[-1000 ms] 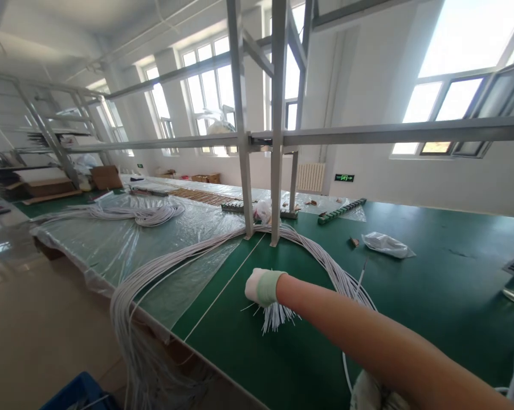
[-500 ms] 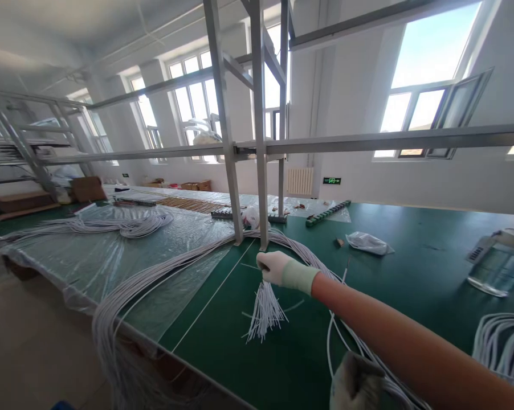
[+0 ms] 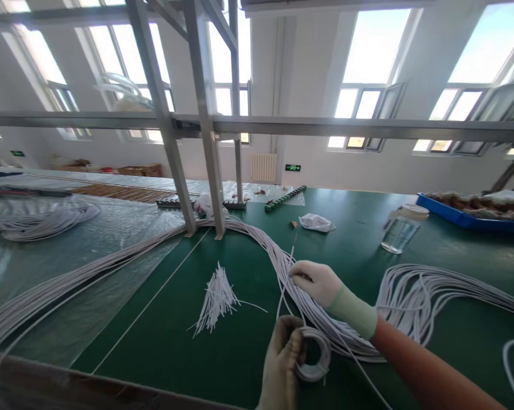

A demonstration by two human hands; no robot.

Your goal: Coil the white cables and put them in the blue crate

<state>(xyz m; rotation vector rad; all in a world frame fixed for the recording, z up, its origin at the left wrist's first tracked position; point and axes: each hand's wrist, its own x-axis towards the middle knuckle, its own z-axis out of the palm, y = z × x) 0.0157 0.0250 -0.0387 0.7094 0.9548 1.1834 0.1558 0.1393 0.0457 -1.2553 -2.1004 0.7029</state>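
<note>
Both my hands wear pale gloves. My left hand (image 3: pixel 282 359) sits low at the bottom centre, closed round a small coil of white cable (image 3: pixel 314 354). My right hand (image 3: pixel 314 282) is just above it, fingers pinched on a single white cable that rises toward the back. Under both hands a long bundle of white cables (image 3: pixel 257 242) sweeps across the green table (image 3: pixel 359 239). A small heap of short white cable pieces (image 3: pixel 216 296) lies loose to the left of my hands.
Grey metal frame posts (image 3: pixel 205 136) stand on the table behind the bundle. Clear plastic sheeting (image 3: pixel 60 250) covers the left side. More white cables (image 3: pixel 428 290) lie at the right, with a clear bottle (image 3: pixel 400 230), a blue tray (image 3: pixel 466 219) and a crumpled plastic bag (image 3: pixel 317 222) farther back.
My right hand let go of the short cable pieces, which now lie on the table, and drew back to a single cable. My left hand came into view holding a coil. The view swung right.
</note>
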